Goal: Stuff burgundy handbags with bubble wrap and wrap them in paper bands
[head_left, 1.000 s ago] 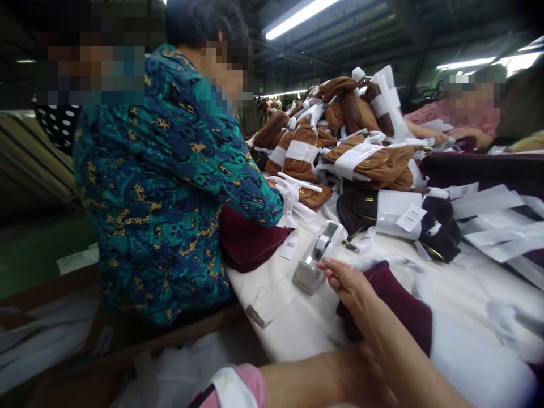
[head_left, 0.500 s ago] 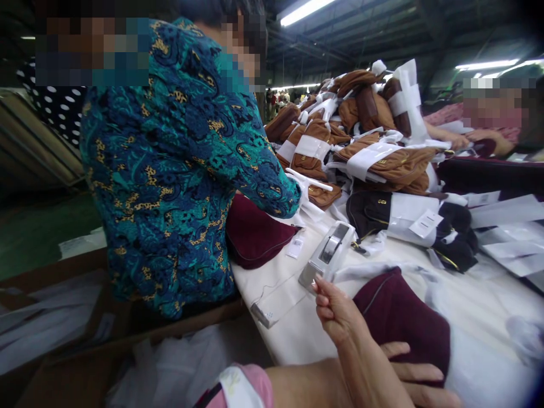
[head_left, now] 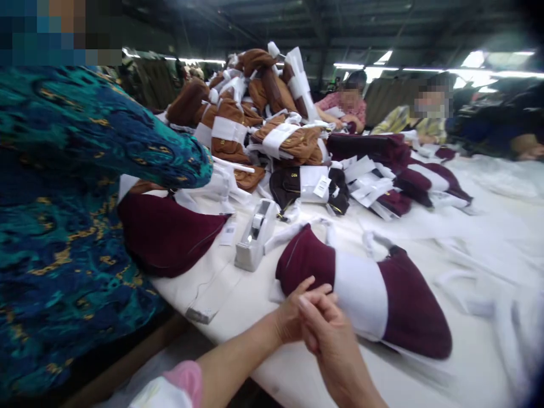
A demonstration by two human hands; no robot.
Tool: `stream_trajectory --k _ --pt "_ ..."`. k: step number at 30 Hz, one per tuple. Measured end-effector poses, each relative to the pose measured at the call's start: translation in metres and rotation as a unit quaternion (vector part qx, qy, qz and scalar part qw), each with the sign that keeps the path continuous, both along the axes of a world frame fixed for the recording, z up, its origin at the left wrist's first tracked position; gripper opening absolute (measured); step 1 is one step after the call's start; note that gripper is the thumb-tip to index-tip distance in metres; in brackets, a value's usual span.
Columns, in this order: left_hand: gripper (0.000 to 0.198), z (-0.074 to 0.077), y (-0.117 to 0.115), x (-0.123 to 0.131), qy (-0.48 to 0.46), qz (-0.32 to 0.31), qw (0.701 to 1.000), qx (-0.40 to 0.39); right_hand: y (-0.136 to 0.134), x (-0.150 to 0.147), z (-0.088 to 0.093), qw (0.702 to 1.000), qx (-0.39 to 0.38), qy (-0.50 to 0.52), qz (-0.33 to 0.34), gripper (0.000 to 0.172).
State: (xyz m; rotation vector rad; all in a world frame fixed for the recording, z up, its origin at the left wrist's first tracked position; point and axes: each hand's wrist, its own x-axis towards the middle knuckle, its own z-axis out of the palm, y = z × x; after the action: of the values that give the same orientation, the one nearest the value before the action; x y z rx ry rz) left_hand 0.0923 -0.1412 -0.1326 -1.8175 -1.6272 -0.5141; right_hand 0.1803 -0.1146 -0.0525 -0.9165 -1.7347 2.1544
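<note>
Maroon bag (head_left: 408,306), one, laid flat on the white-covered surface (head_left: 250,314) beside its near edge; white band (head_left: 361,289) around the middle, maroon fabric bare at both ends. Handling, as judged: light, soft and padded, apt to sag or crease at the ends; not fragile; the band looks smoother and may slip under the palm. Best hold: both sides of the banded middle, rather than either loose end. Left hand (head_left: 294,311): at the bag's left end, fingers extended and slightly apart, partly hidden behind the other hand. Right hand (head_left: 334,328): over the bag's near side, fingers curled, thumb close to the index finger; cannot tell whether they meet or pinch anything thin. Adjacent: tape dispenser (head_left: 255,238), upright, towards the surface's left edge; at that edge, second maroon bag (head_left: 170,235), beside a co-worker's patterned sleeve (head_left: 148,150). Towards the far edge: dark bag (head_left: 284,184), banded, and heaped brown bags (head_left: 227,150).
</note>
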Motion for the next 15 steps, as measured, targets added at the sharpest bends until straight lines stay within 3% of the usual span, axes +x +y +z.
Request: stream_trajectory --k 3,5,9,15 --pt "0.023 0.000 0.003 0.001 -0.052 -0.029 0.997 0.043 0.040 0.051 -0.003 0.996 -0.008 -0.018 -0.087 0.040" --pt "0.017 0.000 0.004 0.003 -0.083 -0.044 0.993 0.067 0.055 0.068 -0.014 0.991 -0.010 -0.035 -0.125 0.041" --pt "0.016 0.001 0.005 0.005 -0.099 -0.054 0.991 0.072 0.061 0.068 -0.032 0.991 -0.004 -0.044 -0.130 0.040" --pt "0.011 -0.002 0.006 0.002 -0.080 -0.074 0.991 0.076 0.063 0.055 -0.033 0.991 0.021 -0.056 -0.123 0.037"
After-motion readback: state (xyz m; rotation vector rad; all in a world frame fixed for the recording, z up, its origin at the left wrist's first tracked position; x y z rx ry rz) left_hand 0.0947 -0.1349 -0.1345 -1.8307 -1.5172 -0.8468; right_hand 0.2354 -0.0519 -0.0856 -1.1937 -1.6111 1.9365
